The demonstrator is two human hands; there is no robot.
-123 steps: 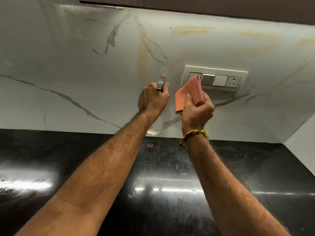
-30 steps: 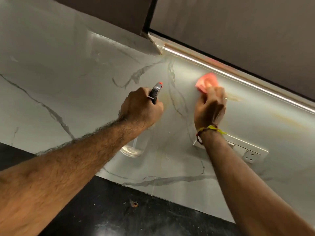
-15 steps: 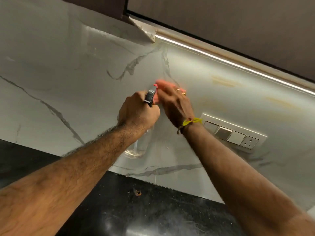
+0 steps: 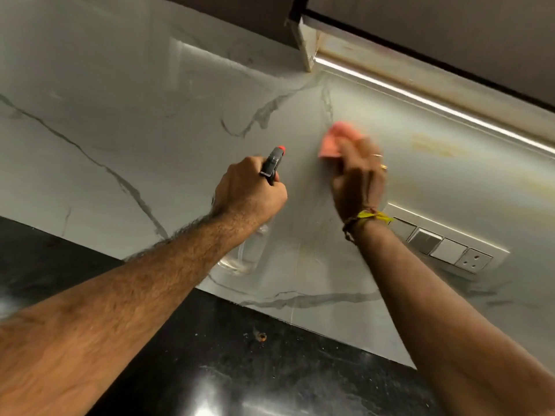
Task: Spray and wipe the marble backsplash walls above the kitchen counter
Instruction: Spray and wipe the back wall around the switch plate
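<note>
Your right hand (image 4: 357, 181) presses the pink cloth (image 4: 335, 142) flat on the marble wall (image 4: 150, 130), at about 12 o'clock from your wrist, a little up and left of the switch plate (image 4: 444, 244). The hand looks blurry, so I think you are rubbing fast. I cannot tell just how the fingers lie on the cloth. Your left hand (image 4: 247, 193) has its grip tight around the neck of the spray bottle (image 4: 271, 165), with the red tip pointing up at the wall and the clear body hanging below your fist. To wipe well, keep the cloth flat and push firmly in long rows. Yellow stains (image 4: 432, 145) show at about 3 o'clock from the cloth, under the light strip (image 4: 420, 100), so go there next. Keep wet spray away from the switch plate. The black desk (image 4: 270, 370) sits below.
</note>
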